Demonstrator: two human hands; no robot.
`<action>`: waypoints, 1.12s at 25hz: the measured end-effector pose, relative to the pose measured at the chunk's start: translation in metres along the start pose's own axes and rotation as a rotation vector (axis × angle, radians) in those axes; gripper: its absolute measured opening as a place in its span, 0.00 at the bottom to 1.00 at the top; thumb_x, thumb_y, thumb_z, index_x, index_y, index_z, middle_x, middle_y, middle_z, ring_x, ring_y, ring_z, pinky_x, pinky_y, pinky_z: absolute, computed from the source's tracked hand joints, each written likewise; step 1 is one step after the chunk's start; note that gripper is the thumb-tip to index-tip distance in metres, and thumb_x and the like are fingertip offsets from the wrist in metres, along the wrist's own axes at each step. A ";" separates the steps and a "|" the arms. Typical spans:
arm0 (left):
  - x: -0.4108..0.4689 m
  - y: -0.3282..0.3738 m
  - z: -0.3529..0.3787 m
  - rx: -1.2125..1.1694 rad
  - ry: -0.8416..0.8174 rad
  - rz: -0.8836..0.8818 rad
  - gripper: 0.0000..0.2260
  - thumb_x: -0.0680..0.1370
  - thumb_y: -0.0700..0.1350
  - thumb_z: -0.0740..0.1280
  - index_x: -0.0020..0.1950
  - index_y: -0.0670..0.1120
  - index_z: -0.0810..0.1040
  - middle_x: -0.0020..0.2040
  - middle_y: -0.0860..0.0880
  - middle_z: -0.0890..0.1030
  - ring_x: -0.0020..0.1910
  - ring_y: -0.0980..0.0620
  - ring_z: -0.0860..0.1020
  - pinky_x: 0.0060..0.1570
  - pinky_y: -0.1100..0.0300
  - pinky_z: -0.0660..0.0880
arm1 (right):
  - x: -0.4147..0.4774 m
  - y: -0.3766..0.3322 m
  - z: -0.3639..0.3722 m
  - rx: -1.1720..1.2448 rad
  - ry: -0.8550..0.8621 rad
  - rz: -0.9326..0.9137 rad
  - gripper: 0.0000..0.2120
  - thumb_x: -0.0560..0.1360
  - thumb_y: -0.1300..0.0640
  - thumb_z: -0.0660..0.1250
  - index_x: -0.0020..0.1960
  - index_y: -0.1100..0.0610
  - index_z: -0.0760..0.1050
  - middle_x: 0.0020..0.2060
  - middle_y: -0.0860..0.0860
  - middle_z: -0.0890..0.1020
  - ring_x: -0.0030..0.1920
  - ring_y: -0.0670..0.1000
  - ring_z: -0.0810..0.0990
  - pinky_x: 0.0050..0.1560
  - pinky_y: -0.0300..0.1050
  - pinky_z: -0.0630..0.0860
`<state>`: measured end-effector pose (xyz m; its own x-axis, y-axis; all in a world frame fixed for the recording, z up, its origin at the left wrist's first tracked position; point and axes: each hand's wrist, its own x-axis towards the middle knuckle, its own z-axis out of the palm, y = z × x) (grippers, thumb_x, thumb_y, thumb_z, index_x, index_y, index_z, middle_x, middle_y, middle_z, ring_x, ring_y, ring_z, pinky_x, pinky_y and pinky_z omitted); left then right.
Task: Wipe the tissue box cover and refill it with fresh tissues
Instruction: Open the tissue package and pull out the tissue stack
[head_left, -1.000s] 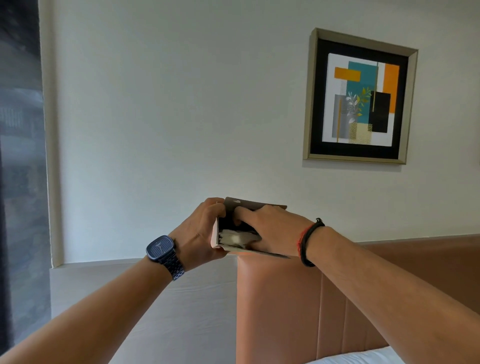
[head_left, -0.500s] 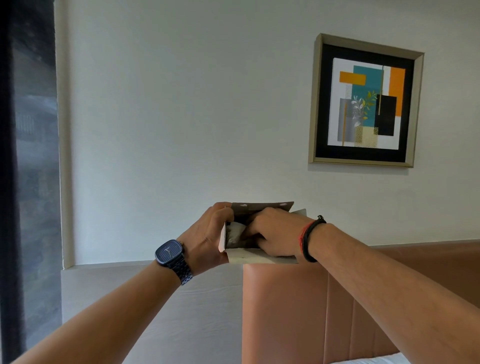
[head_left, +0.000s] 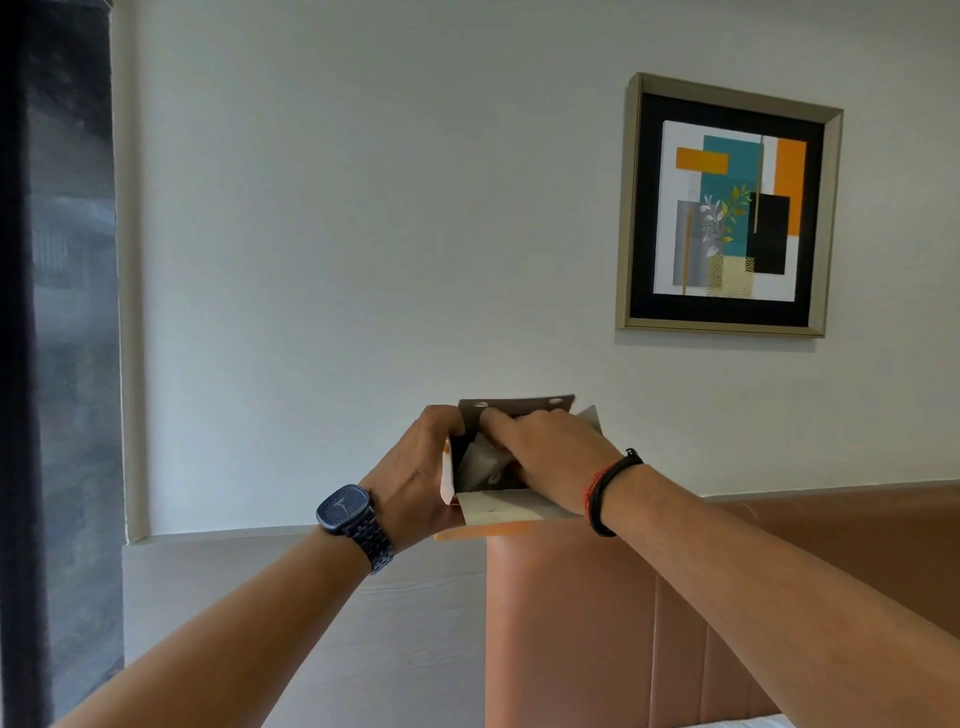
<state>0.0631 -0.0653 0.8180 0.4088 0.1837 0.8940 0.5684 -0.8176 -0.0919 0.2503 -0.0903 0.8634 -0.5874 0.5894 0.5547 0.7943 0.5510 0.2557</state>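
left hand (head_left: 415, 483) clasps tissue box cover (head_left: 498, 512) | right hand (head_left: 550, 460) fingers curled inside, on tissues (head_left: 485, 462) | above headboard (head_left: 675, 597)

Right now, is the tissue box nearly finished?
Partly. The tissue box cover is open and held up by the left hand. The right hand is pushing white tissues inside. Closing the flap remains. Whether it was wiped, I cannot tell.

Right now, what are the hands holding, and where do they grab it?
Both hold the tissue box cover. The left hand grips its left end; the right hand lies over its top, fingers reaching into the open end.
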 end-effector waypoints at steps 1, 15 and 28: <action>-0.002 -0.002 0.001 -0.018 0.012 -0.057 0.39 0.59 0.44 0.81 0.59 0.50 0.59 0.52 0.45 0.74 0.42 0.49 0.76 0.41 0.53 0.79 | 0.000 -0.001 -0.005 0.035 0.020 0.030 0.17 0.75 0.64 0.61 0.60 0.51 0.63 0.45 0.57 0.84 0.42 0.59 0.83 0.40 0.49 0.78; -0.011 -0.013 0.010 -0.714 0.302 -1.107 0.51 0.57 0.39 0.82 0.68 0.59 0.53 0.56 0.50 0.71 0.47 0.48 0.79 0.36 0.55 0.80 | 0.026 0.026 -0.127 0.617 0.600 0.451 0.09 0.70 0.63 0.72 0.49 0.54 0.81 0.40 0.46 0.81 0.43 0.48 0.79 0.38 0.34 0.75; -0.055 0.011 0.061 -1.245 0.674 -1.432 0.36 0.61 0.38 0.80 0.62 0.48 0.65 0.55 0.40 0.78 0.45 0.39 0.82 0.40 0.42 0.80 | -0.019 0.048 0.032 1.392 0.187 1.147 0.10 0.72 0.71 0.69 0.52 0.65 0.77 0.48 0.61 0.83 0.45 0.60 0.84 0.39 0.54 0.81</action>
<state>0.0901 -0.0509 0.7414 -0.2523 0.9664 0.0482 -0.6525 -0.2067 0.7290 0.2948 -0.0564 0.8393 0.1996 0.9782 0.0571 -0.0051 0.0593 -0.9982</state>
